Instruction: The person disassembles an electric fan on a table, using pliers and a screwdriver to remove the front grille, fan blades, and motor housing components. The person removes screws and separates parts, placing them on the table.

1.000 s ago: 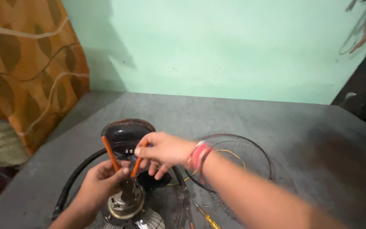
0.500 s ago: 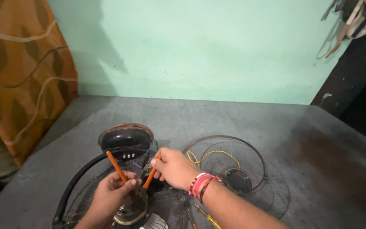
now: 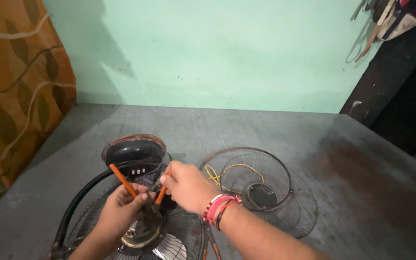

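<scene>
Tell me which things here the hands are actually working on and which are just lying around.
In hand:
left hand gripping orange-handled pliers
right hand pinching at the wires
fan motor
black fan base

Lying about:
loose wire fan guard
yellow wire
patterned orange curtain

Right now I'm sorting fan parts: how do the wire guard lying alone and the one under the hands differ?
The loose wire guard lies bare on the grey table, with a yellow wire on it; the guard under the hands carries the motor and is partly covered by the left hand and right hand. Both are round, dark wire grilles.
</scene>
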